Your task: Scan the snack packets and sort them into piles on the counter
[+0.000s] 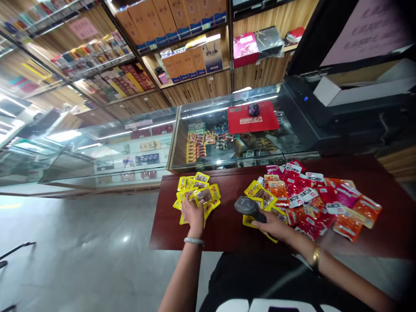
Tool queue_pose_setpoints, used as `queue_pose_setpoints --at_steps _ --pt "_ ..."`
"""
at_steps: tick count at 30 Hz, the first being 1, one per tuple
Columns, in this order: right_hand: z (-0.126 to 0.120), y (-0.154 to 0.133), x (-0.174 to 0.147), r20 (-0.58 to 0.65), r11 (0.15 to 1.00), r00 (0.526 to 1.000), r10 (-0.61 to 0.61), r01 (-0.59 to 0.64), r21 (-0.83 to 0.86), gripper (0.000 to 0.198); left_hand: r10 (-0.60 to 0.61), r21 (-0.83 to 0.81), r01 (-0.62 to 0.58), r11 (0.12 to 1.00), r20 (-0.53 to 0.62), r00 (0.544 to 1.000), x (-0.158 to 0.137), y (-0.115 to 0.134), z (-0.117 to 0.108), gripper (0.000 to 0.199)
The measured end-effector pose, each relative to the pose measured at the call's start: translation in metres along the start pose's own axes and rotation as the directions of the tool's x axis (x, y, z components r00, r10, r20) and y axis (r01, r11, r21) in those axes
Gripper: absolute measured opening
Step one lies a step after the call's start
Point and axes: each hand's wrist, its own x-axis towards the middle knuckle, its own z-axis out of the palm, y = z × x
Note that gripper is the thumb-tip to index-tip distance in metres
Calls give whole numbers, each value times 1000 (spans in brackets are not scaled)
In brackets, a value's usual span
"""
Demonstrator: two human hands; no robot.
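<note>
My left hand (193,212) is over a loose pile of yellow snack packets (190,182) at the left of the dark red table. Its thumb and fingers close on one yellow snack packet (208,195) on top of that pile. The handle of a grey barcode scanner (247,206) is in the grip of my right hand (269,225), with the scanner head pointing left. Below and around the scanner lie more yellow packets (261,194), partly hidden by it and by my hand. Beside them, to the right, spreads a heap of red, orange and pink snack packets (302,190).
Behind the dark red table (227,234) stands a glass display counter (208,160) with a red mat (235,123) and a computer mouse (254,109) on top. An open white box (328,91) and a black screen are at the right. Stocked shelves (191,82) line the wall.
</note>
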Motion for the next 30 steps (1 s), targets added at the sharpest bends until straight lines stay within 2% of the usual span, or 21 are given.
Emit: queue_pose_setpoints --at_steps 1,2,3,4,6,7,10,13,16,19,21,22,27,30 --pt "-2 1 -2 -12 1000 1000 14 -14 -5 55 53 99 -50 994 -33 998 -2 3 -1 54" --pt "-4 2 -4 -24 1000 999 28 -28 -12 55 106 185 -106 977 11 994 -7 7 4 55" --pt "-6 3 -7 -39 999 998 40 -40 -21 54 154 252 -180 951 118 981 -14 13 12 51" --pt "-9 4 -10 -60 998 997 49 -51 -30 52 196 306 -273 912 259 946 -23 18 25 44" --pt "-16 5 -17 -116 997 991 68 -73 -38 50 219 300 -433 850 546 808 -47 29 57 32" --pt "-19 5 -21 -150 996 985 81 -87 -35 50 208 310 -476 823 616 760 -60 34 74 34" --pt "-30 4 -33 -232 993 966 110 -117 -15 50 150 396 -522 755 671 726 -92 44 113 49" --pt "-37 5 -44 -266 989 954 140 -146 -4 48 144 391 -537 748 693 706 -102 45 131 47" --pt "-40 5 -50 -274 985 947 167 -173 5 46 77 339 -430 836 706 705 -94 38 133 38" --pt "-37 5 -49 -274 988 950 152 -155 11 49 -23 220 -179 959 688 725 -81 22 128 34" --pt "-33 5 -46 -265 990 955 137 -140 8 53 -62 138 -40 990 664 745 -74 10 123 33" --pt "-31 4 -43 -257 991 958 130 -134 4 54 -72 118 -7 993 650 756 -72 4 121 33" --pt "-22 3 -29 -165 993 981 103 -110 -35 50 -38 147 -59 987 579 815 -70 -7 107 29" --pt "-18 3 -21 -104 994 991 79 -86 -68 48 -25 46 1 999 522 853 -63 -6 91 28"
